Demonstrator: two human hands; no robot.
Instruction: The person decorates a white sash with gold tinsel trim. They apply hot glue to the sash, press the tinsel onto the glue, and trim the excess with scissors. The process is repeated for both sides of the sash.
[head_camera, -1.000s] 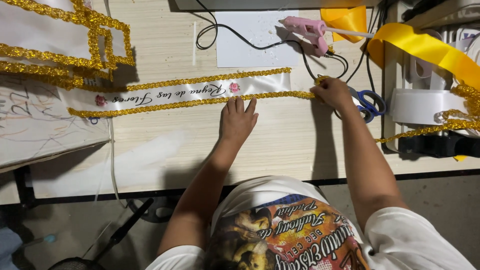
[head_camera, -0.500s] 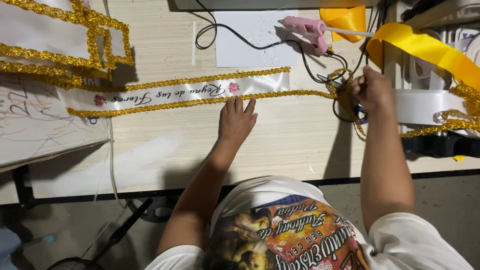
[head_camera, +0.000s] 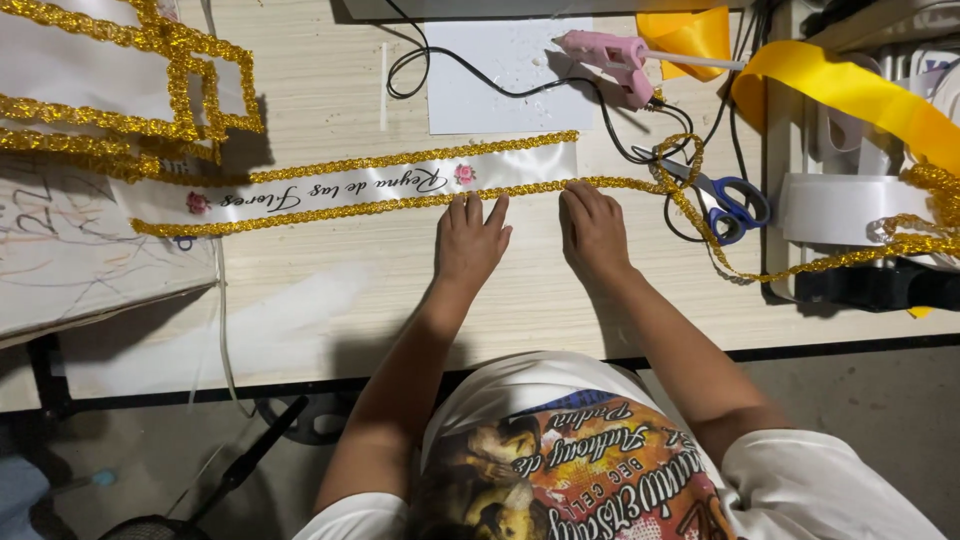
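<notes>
Gold trim (head_camera: 400, 203) (sash (head_camera: 400, 182) edge) lies under both hands' fingers (head_camera: 478, 212).

I see my left hand (head_camera: 470, 240) flat at frame centre, fingertips on the gold trim (head_camera: 400, 203) along the lower edge of the white sash (head_camera: 380, 185). My right hand (head_camera: 592, 228) lies just beside it, touching the same trim. Blue scissors (head_camera: 728, 200) sit right of centre; a pink glue gun (head_camera: 610, 55) lies at the top.
</notes>
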